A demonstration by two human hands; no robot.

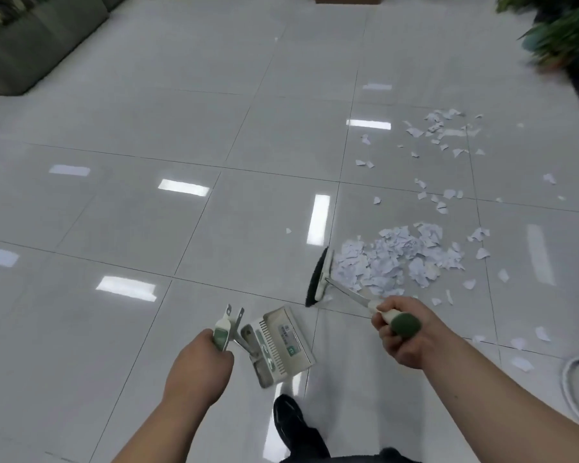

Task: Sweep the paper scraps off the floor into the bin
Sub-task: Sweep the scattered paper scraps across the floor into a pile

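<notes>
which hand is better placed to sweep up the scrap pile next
Right. The right hand grips the broom, whose head sits right beside the scrap pile. The left hand holds the dustpan, apart from the pile.

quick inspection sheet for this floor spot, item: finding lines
surface: glossy pale grey tiled floor, ceiling lights reflected in it
job's things: heap of white torn paper scraps just right of the black-bristled white broom; looser scraps farther off; white plastic dustpan, no scraps seen in it; bin not clearly seen
clutter: nothing seen
hands: left hand grips the dustpan handle; right hand grips the broom's green-tipped handle
cables: white curved tube or rim at right edge, cannot tell which
surroundings: grey-green sofa, green leafy plants, black shoe
</notes>
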